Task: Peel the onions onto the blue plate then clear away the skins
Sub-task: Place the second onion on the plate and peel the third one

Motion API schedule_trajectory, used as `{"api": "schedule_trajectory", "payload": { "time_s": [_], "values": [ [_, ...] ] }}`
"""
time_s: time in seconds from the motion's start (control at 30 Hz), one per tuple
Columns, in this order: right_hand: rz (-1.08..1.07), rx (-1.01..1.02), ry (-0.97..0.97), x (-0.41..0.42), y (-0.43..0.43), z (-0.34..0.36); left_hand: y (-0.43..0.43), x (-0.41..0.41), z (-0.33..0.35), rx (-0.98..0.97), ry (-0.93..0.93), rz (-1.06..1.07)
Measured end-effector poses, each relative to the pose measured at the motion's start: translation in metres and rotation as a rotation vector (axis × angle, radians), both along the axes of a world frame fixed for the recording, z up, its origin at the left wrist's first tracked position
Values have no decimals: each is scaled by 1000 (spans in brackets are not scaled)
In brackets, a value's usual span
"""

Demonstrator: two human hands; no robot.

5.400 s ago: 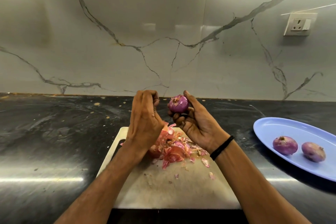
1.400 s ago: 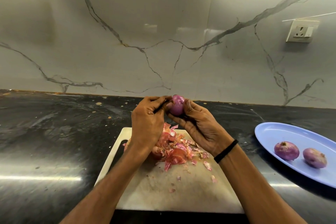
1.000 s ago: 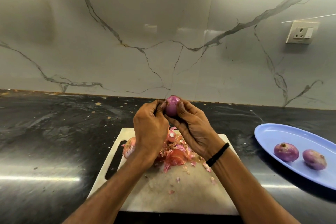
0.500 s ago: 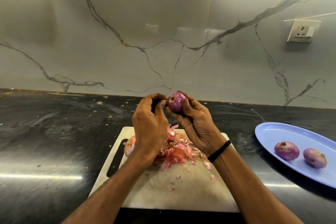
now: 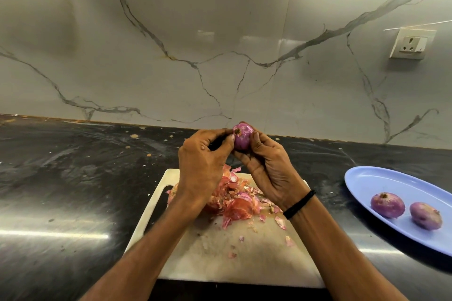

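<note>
My right hand (image 5: 267,168) grips a small purple onion (image 5: 242,138) above the far edge of the white cutting board (image 5: 220,259). My left hand (image 5: 201,166) has its fingers curled, and its thumb and fingertips pinch at the onion's left side near the root end. A heap of pink and orange skins (image 5: 234,200) lies on the board under my hands, with an unpeeled onion (image 5: 173,193) partly hidden behind my left wrist. Two peeled onions (image 5: 387,205) (image 5: 426,215) rest on the blue plate (image 5: 381,178) at the right.
The board lies on a black glossy counter (image 5: 73,190) dotted with crumbs. A marbled wall runs along the back, with a power socket (image 5: 412,44) at the upper right. Small skin scraps (image 5: 281,223) are scattered over the board's near part.
Over the frames my left hand came up to the onion and now pinches at its root end. My right hand has turned the onion slightly. The plate's onions have not moved.
</note>
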State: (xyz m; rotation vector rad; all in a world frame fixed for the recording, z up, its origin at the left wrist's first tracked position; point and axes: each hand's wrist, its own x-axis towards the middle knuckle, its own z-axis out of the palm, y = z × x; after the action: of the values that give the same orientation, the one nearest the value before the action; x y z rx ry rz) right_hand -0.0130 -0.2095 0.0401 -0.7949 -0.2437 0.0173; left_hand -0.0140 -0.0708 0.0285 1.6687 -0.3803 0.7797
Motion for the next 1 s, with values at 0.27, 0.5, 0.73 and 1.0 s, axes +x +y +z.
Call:
{"api": "schedule_trajectory", "payload": {
  "time_s": [0.27,0.5,0.73,1.0],
  "values": [
    [11,-98,-14,-3,-2,-2,11,0,3,79,-7,-15],
    [30,-136,-12,-3,-7,-1,18,2,9,115,74,-111],
    [10,-155,-1,-1,-5,-3,12,1,6,115,58,-38],
    [13,-180,11,-1,-3,-8,7,2,1,167,2,57]
  ]
}}
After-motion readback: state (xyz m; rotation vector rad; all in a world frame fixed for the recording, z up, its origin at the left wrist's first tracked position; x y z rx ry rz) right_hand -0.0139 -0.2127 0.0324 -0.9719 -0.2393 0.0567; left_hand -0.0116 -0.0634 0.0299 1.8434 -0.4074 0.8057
